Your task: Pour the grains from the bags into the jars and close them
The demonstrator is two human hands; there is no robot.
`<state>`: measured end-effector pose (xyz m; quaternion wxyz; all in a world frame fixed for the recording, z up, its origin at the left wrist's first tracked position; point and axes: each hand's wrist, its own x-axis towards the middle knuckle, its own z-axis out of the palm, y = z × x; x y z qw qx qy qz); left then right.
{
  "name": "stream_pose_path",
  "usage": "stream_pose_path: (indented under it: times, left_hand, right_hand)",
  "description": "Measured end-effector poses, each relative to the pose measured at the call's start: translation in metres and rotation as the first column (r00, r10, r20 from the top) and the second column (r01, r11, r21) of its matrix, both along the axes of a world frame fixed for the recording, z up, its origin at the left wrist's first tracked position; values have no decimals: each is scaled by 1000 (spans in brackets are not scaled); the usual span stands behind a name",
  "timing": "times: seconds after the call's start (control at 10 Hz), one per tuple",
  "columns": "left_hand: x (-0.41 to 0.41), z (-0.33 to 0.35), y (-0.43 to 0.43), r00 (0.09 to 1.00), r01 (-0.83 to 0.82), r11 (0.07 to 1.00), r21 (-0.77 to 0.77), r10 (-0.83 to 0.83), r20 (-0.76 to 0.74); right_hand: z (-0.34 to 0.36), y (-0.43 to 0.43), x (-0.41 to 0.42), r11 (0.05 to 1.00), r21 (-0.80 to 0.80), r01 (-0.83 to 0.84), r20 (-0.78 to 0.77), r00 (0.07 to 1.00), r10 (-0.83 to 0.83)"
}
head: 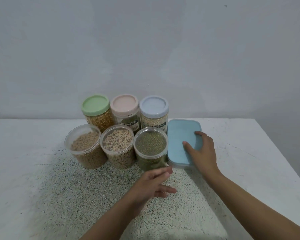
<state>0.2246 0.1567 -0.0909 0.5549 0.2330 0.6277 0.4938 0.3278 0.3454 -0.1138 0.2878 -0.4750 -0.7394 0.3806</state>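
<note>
Against the far edge of the white table [249, 153], close to the plain wall [145, 49], two tight rows of round clear plastic jars. Behind, capped by a green lid [95, 105], a pink lid [124, 104] and a pale blue lid [154, 105]. In front, a brown-grain jar [83, 144], a pale-bean jar [117, 146] and a green-bean jar [151, 148], all full; clear-lidded or open, cannot tell. Just right of these, a rounded rectangular box [178, 139] with a matte blue top. Right hand [201, 153] laid flat on that top, fingers spread, gripping nothing. Left hand [156, 184] blurred, low by the green-bean jar's base, fingers loosely extended, empty. Wide bare tabletop to either side; coarse speckled mat [76, 196] across the near middle.
</note>
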Motion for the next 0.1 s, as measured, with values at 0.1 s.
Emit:
stream_pose_path:
  times: [0.1]
  left_hand:
    - [-14, -2, -8, 999, 16, 1000, 7, -16, -31]
  right_hand:
    - [-1, -2, 0, 997, 75, 15, 47, 999, -18]
